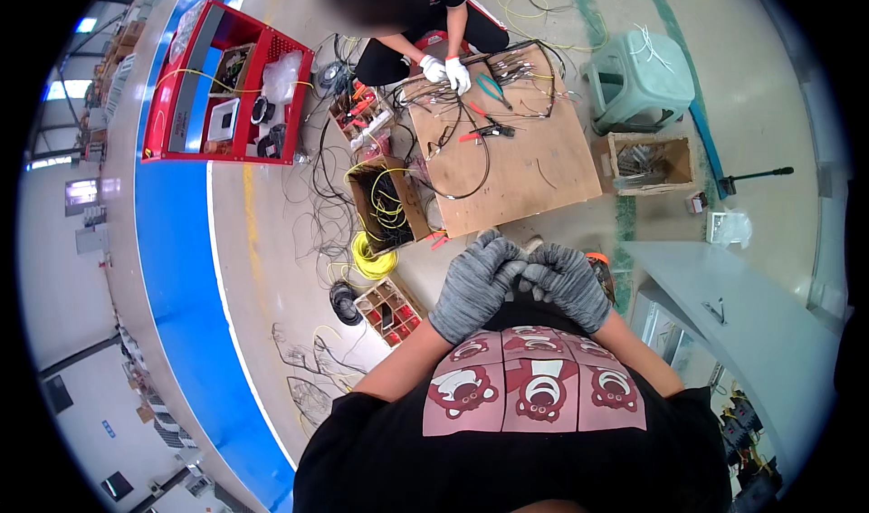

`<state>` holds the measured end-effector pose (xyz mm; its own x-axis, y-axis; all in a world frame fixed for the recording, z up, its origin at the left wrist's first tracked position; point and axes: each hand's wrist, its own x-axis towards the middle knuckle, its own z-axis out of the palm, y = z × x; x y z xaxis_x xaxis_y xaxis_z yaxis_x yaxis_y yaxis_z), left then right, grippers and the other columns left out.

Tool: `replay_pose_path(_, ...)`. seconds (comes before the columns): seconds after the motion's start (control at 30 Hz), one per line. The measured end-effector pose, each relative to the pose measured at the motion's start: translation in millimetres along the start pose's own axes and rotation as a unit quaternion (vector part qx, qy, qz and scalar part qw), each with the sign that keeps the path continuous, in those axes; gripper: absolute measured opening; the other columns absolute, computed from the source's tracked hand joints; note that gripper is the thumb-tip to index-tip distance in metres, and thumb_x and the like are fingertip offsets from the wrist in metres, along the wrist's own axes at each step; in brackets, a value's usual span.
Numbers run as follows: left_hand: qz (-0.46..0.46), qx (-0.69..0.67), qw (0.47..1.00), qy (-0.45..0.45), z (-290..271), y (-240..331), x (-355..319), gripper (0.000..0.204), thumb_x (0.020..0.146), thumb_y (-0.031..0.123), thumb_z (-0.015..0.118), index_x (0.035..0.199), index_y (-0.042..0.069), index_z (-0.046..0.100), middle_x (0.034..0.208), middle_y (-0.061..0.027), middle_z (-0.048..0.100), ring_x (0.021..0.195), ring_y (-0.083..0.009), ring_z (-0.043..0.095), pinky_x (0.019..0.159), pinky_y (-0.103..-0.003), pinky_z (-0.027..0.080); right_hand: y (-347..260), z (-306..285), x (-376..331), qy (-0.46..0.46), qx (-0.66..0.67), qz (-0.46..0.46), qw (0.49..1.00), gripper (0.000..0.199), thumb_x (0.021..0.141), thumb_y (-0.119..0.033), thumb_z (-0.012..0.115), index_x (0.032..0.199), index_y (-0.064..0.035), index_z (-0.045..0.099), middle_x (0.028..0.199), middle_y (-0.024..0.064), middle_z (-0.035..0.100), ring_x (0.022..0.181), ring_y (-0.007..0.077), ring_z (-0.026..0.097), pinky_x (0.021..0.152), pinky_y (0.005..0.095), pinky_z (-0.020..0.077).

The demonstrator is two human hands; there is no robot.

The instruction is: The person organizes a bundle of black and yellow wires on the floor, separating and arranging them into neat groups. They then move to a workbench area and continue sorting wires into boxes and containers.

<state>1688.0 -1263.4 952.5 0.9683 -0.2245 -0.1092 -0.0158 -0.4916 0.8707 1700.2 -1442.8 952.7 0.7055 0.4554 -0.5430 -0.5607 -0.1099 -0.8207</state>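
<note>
My left hand [472, 285] and my right hand [568, 282] both wear grey knit gloves and meet in front of my chest, fingertips touching. The fingers are curled; whether something small is pinched between them is hidden. Below the hands is my black shirt with a pink cartoon print [534, 386]. Beyond my hands lies a wooden board [534, 169] on the floor carrying a bundle of black wires [462, 105].
Another person in black with white gloves [446, 69] crouches at the board's far edge handling the wires. A red parts cart [231, 87] stands at the left, a cardboard box of yellow cable [389, 205] beside the board, a green stool [638, 78] and small wooden crate [647, 162] at the right.
</note>
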Motion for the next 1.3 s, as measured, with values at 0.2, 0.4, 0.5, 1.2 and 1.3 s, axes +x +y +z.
replay_pose_path(0.2, 0.041, -0.068, 0.995, 0.062, -23.0, -14.1, 16.1, 0.009, 0.080, 0.007, 0.062, 0.084, 0.001, 0.057, 0.077, -0.0104, 0.056, 0.069, -0.0235, 0.057, 0.064, -0.030, 0.046, -3.2, 12.2, 10.2, 0.025, -0.113, -0.006, 0.993, 0.014, 0.088, -0.009, 0.054, 0.094, 0.0010, 0.061, 0.070, 0.0047, 0.063, 0.061, 0.0086, 0.059, 0.058, 0.0218, 0.0483)
replay_pose_path(0.4, 0.021, -0.162, 0.986, 0.028, -33.9, -27.5, 30.6, 0.010, 0.081, 0.008, 0.062, 0.087, 0.001, 0.057, 0.076, -0.0087, 0.055, 0.067, -0.0156, 0.055, 0.063, -0.027, 0.046, -26.7, 29.7, 29.5, 0.121, -0.088, -0.073, 0.986, 0.011, 0.087, -0.009, 0.057, 0.093, -0.0004, 0.059, 0.071, 0.0033, 0.061, 0.061, 0.0079, 0.054, 0.057, 0.0236, 0.0463)
replay_pose_path(0.5, -0.076, -0.396, 0.907, -0.119, -47.9, -34.6, 44.7, 0.011, 0.083, 0.012, 0.063, 0.087, 0.003, 0.057, 0.077, -0.0046, 0.056, 0.064, -0.0110, 0.051, 0.059, -0.023, 0.044, -31.2, 27.7, 32.0, 0.123, -0.056, -0.107, 0.985, 0.012, 0.085, -0.011, 0.059, 0.091, -0.0011, 0.059, 0.069, 0.0032, 0.060, 0.060, 0.0098, 0.054, 0.059, 0.0251, 0.0461)
replay_pose_path(1.2, -0.190, -0.403, 0.895, 0.016, 126.8, 34.2, 206.0, 0.015, 0.085, 0.014, 0.062, 0.089, 0.003, 0.052, 0.069, -0.0012, 0.053, 0.060, -0.0089, 0.051, 0.055, -0.021, 0.043, -50.5, -216.9, 67.1, 0.159, -0.241, -0.151, 0.946, 0.007, 0.078, -0.008, 0.061, 0.083, -0.0049, 0.056, 0.068, 0.0109, 0.058, 0.058, 0.0180, 0.058, 0.056, 0.0300, 0.0471)
replay_pose_path(1.3, -0.223, -0.354, 0.906, 0.058, 167.3, 59.6, 238.5, 0.015, 0.087, 0.015, 0.061, 0.092, 0.005, 0.051, 0.070, 0.0008, 0.052, 0.060, -0.0060, 0.048, 0.055, -0.019, 0.041, -52.4, -269.0, 72.3, 0.127, -0.055, -0.170, 0.976, 0.010, 0.082, -0.011, 0.061, 0.085, -0.0030, 0.055, 0.066, 0.0069, 0.055, 0.060, 0.0133, 0.054, 0.058, 0.0267, 0.0461)
